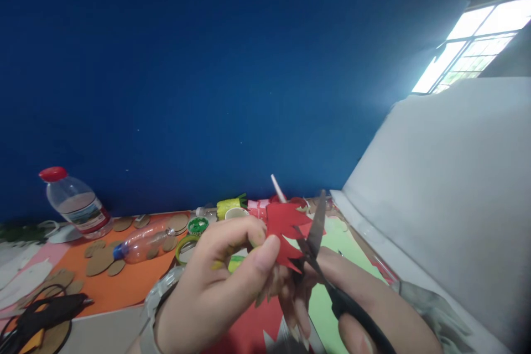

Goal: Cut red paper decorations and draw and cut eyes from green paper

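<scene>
My left hand point(232, 271) pinches a piece of red paper point(284, 224) between thumb and forefinger. Pointed, jagged notches run along the paper's right edge. Black-handled scissors point(317, 227) are in my right hand point(352, 287), their blades parted at that edge. One blade rises past the paper and the other lies against it. Under my hands lies a larger sheet of red paper point(253, 332) with a zigzag cut. Parts of my right hand's fingers are hidden behind the scissors and the left hand.
At the left are a red-capped bottle point(83, 204), a clear bottle lying down point(145, 242), cardboard discs point(102, 261) on orange paper point(124, 287), and a black glue gun point(53, 310). Green paper point(332, 304) lies right. A blue wall point(207, 77) stands behind, a white panel point(456, 188) right.
</scene>
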`<state>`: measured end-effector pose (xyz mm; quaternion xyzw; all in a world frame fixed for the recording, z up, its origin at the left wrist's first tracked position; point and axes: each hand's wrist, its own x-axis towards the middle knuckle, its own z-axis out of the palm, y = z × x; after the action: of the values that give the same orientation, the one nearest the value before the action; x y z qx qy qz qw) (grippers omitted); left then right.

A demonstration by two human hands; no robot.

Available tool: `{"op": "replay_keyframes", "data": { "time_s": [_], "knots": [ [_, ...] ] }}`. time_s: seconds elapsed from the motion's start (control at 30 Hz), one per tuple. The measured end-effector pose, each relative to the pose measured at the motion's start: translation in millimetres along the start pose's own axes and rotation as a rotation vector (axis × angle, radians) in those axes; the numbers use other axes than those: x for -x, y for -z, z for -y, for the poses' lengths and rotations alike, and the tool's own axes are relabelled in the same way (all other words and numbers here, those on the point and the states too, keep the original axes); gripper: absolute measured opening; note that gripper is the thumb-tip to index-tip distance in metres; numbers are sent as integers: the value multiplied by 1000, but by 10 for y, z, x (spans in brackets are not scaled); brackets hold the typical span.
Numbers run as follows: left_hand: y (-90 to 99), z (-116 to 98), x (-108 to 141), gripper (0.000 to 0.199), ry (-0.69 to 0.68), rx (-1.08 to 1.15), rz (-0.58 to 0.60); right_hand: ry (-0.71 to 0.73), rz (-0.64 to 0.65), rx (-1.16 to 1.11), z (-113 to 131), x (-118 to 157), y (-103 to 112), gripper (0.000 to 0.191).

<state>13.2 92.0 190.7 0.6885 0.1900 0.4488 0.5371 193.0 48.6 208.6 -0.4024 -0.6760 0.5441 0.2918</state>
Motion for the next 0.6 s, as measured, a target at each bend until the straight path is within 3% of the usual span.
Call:
{"op": "replay_keyframes", "data": {
  "time_s": [0.1, 0.2, 0.27, 0.6],
  "knots": [
    [6, 60, 34, 34, -37, -60, -69, 123, -170, -123, -39, -7, -11, 54],
    [-2, 80, 41, 34, -44, -166, -64, 232, -450, -167, -85, -17, -38, 29],
    [-12, 78, 27, 33, -19, -229, -49, 242, -570, -147, -96, -22, -64, 17],
    [-65, 108, -132, 36, 0, -303, 22, 163, -625, -39, -170, -105, -55, 18]
  ]
}}
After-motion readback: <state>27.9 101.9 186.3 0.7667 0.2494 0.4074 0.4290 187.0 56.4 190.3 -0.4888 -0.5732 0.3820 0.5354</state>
